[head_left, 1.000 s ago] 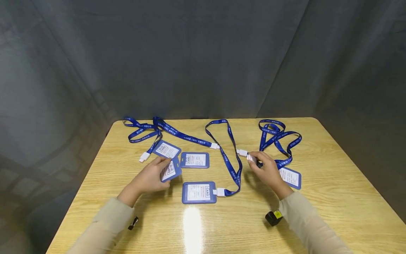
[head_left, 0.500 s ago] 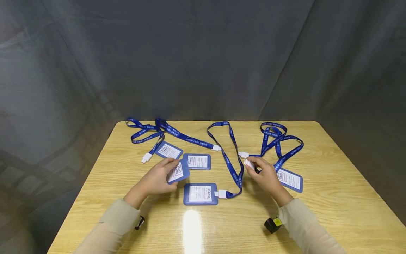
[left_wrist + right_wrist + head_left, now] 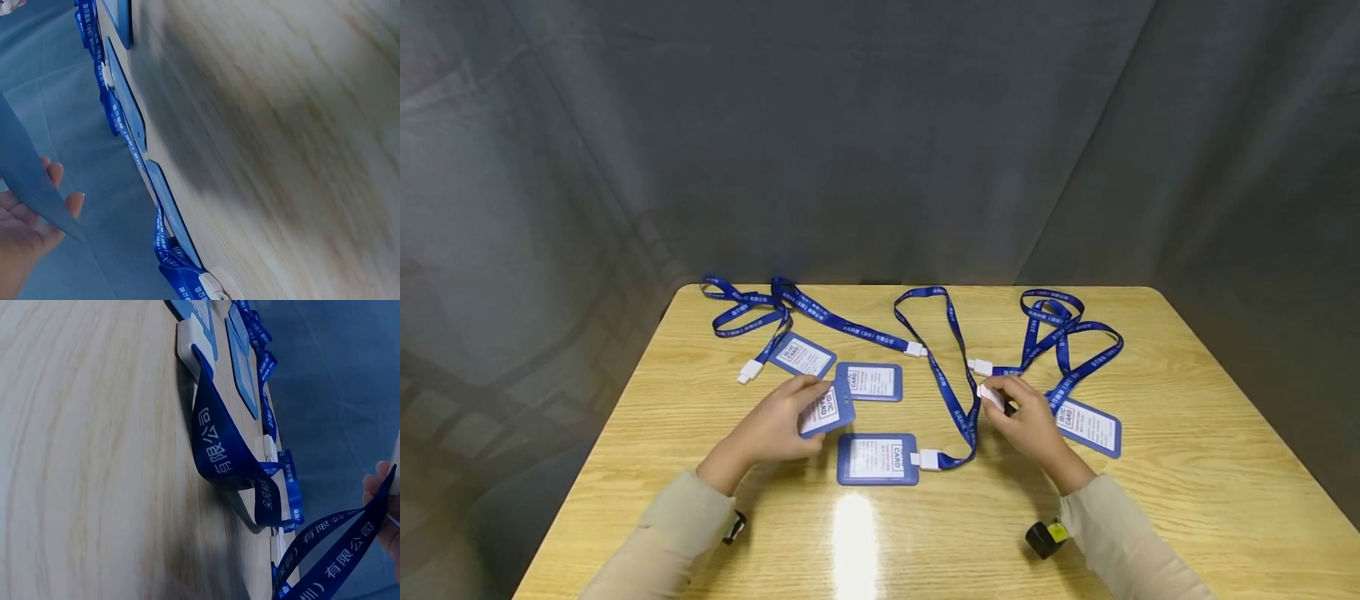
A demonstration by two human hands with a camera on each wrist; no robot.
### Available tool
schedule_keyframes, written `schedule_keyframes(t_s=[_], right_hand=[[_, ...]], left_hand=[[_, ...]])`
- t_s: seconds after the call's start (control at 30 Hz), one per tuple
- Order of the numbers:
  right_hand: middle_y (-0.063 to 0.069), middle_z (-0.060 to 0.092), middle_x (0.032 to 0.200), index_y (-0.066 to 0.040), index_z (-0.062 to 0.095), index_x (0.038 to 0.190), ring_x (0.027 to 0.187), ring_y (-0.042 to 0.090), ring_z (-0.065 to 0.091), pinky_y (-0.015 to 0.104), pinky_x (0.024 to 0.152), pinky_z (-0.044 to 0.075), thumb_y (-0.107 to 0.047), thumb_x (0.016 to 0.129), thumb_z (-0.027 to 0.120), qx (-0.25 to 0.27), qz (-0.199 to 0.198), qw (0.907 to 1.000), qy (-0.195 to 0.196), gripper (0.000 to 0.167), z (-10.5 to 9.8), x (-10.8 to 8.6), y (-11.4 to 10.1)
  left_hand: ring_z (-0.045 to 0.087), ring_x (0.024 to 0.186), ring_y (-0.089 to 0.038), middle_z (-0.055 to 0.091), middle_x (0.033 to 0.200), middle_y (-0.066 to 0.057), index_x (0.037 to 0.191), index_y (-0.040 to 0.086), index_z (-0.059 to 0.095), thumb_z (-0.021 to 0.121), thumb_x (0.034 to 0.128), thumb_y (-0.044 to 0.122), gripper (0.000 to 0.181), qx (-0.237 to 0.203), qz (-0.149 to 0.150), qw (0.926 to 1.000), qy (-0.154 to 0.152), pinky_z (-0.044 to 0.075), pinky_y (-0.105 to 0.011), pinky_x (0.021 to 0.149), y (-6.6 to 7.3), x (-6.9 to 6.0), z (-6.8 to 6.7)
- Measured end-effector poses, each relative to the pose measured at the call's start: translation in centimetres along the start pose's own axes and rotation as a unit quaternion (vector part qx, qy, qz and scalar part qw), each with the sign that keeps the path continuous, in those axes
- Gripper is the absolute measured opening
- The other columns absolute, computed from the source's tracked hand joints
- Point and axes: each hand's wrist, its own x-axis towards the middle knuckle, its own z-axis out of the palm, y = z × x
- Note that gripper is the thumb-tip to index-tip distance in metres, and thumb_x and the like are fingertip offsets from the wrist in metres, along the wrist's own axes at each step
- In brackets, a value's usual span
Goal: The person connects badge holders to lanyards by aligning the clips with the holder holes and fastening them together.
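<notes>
In the head view my left hand (image 3: pixel 775 425) pinches a blue card holder (image 3: pixel 824 408) lifted above the table, its slotted end pointing right. The left wrist view shows this holder (image 3: pixel 28 172) nearly edge-on, with the hand's (image 3: pixel 28 228) fingers and thumb at its lower part. To the right, my right hand (image 3: pixel 1028 418) pinches a white clip (image 3: pixel 992 396) between thumb and fingers. In the right wrist view a blue strap (image 3: pixel 350 553) hangs from the right hand (image 3: pixel 389 528). Between the hands lies a holder (image 3: pixel 877 459) joined to a lanyard by another white clip (image 3: pixel 929 459).
Two more card holders (image 3: pixel 805 357) (image 3: pixel 876 382) lie behind the left hand, beside blue lanyards (image 3: pixel 850 327) with white clips. Right of the right hand lie looped lanyards (image 3: pixel 1093 363) and a holder (image 3: pixel 1088 428). A dark curtain (image 3: pixel 880 150) stands behind the wooden table (image 3: pixel 1195 467).
My left hand has moved right with its card holder, away from the holder behind it. My right hand has shifted slightly toward me with the clip. The head view has shifted a little.
</notes>
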Motion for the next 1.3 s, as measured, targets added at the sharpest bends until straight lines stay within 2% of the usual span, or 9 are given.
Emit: schedule_keyframes(t_s=[0.37,0.73,1.1,1.3], right_hand=[[0.003,0.058,0.084,-0.003,0.062,0.088,0.071,0.01,0.048,0.021,0.057,0.044,0.007,0.069,0.062,0.018,0.015,0.9995,-0.023,0.022,0.2,-0.5,-0.7],[0.0,0.057,0.082,-0.004,0.061,0.088,0.071,0.008,0.048,0.021,0.055,0.044,0.004,0.069,0.063,0.037,-0.001,0.998,-0.052,0.021,0.5,-1.0,-1.2],[0.002,0.058,0.083,-0.003,0.061,0.087,0.072,0.01,0.049,0.021,0.057,0.044,0.007,0.067,0.063,0.054,-0.029,0.9971,-0.046,0.022,1.0,-0.8,-1.7],[0.001,0.058,0.082,-0.004,0.061,0.087,0.069,0.009,0.049,0.022,0.054,0.043,0.008,0.067,0.063,0.054,-0.027,0.9966,-0.057,0.023,1.0,-0.9,-1.8]], left_hand=[[0.048,0.098,-0.021,0.047,0.118,-0.01,0.119,0.0,0.05,0.068,0.0578,0.027,0.069,-0.009,0.014,0.9998,-0.009,0.041,-0.032,0.083,0.9,0.1,0.1],[0.045,0.106,-0.025,0.047,0.118,-0.013,0.119,0.002,0.051,0.066,0.0596,0.029,0.067,0.001,0.041,0.9991,-0.011,0.036,-0.035,0.09,1.6,0.4,0.2],[0.045,0.108,-0.028,0.047,0.12,-0.014,0.117,0.003,0.053,0.068,0.061,0.027,0.063,-0.001,0.042,0.999,-0.018,0.036,-0.037,0.09,2.1,0.4,0.3],[0.045,0.107,-0.027,0.047,0.119,-0.014,0.117,0.004,0.053,0.067,0.0615,0.028,0.062,-0.002,0.046,0.9989,-0.014,0.036,-0.036,0.09,2.2,0.4,0.4]])
